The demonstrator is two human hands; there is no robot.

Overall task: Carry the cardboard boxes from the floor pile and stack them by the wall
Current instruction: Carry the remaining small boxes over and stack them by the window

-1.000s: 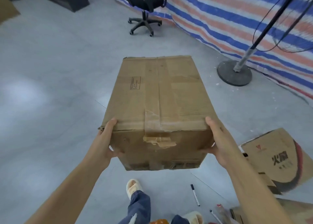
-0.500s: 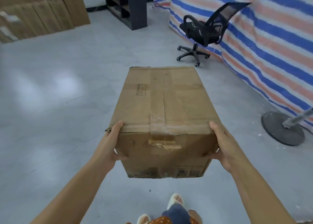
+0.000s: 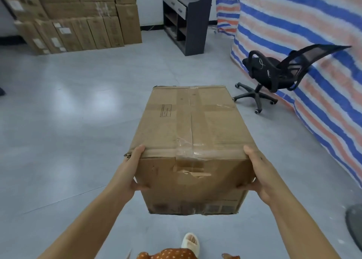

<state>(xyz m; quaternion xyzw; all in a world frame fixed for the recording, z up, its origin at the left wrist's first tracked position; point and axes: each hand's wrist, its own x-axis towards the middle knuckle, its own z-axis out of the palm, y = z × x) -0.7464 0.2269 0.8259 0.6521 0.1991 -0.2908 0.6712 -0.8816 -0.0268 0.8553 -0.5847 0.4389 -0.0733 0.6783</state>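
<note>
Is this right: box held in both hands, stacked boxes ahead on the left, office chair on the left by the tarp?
One error: the office chair is on the right by the striped tarp, not the left, as the head view shows. The rest holds: left hand and right hand hold the box; stacked boxes stand ahead on the left.

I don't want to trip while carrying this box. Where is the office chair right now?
In the head view the office chair stands ahead on the right, against the striped tarp, right of the carried box.
</note>
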